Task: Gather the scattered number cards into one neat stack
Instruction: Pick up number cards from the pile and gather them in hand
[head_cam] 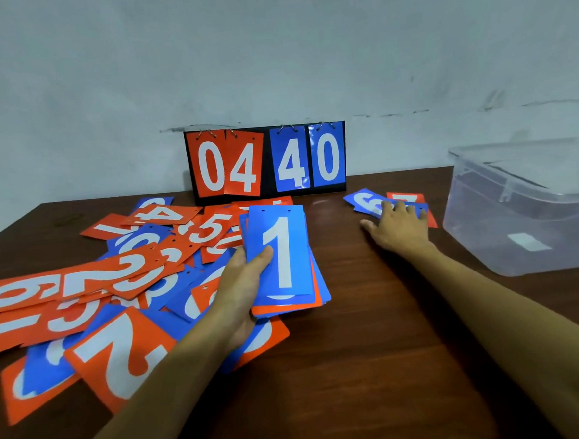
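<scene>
Table: dark brown wooden tabletop (377, 367) set against a pale, scuffed wall (269, 49).
Loose pile: orange and blue rectangular number cards with white digits (90, 284), overlapping at many angles over the left half of the table; each visible top edge carries two punched holes.
Left hand (241, 287): closed around a held stack of cards (284, 261), thumb pressed on the front face and the other fingers hidden behind; the stack overlaps the right edge of the loose pile.
Held stack: topmost card blue, showing a white "1"; edges of orange and blue cards fan out unevenly below and to the right.
Scoreboard: black flip scoreboard (266, 162) upright at the table's far edge, ring-bound cards reading orange "04" and blue "40".
Right hand (400, 225): spread flat, palm down, fingertips resting on a small group of cards (369, 201); it grips nothing.
Small group: blue and orange cards, lying apart from the pile, between the scoreboard and the bin.
Bin: clear plastic lidded storage box (527, 209) at the right edge, just beside the small group.
</scene>
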Demonstrator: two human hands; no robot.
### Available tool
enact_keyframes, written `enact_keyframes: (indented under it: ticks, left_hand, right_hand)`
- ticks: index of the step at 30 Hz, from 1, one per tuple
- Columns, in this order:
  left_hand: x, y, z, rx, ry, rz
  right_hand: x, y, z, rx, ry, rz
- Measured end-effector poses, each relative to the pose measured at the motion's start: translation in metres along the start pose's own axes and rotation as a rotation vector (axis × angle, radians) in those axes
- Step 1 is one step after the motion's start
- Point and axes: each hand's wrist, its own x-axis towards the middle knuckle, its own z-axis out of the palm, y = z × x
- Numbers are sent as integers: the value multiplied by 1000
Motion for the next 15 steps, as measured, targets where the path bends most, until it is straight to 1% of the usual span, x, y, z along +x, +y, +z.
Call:
enact_keyframes:
  ticks: [2,4,6,9,10,12,13,15]
  left_hand:
    - [-1,-1,2,12,1,0]
    - [-2,-2,3,23,2,-3]
    - [-3,-1,2,35,7,0]
    - [-4,3,0,47,19,14]
    - [-5,4,0,56,23,33]
    - [-7,5,1,114,14,86]
    - [-9,5,3,136,5,105]
    - [-12,5,9,132,-14,99]
  right_hand:
    - [-7,-5,-2,-38,95,-89]
    - [-13,-7,-6,-52,130,-197]
    - [-20,-7,-12,-80,120,-303]
    - [-30,-8,-21,-232,105,-432]
    - [-33,-8,-24,-254,114,-446]
    - [-37,-5,-30,-206,137,-414]
    - [-40,-2,-33,-164,180,-386]
    - [-45,6,-36,-25,341,-320]
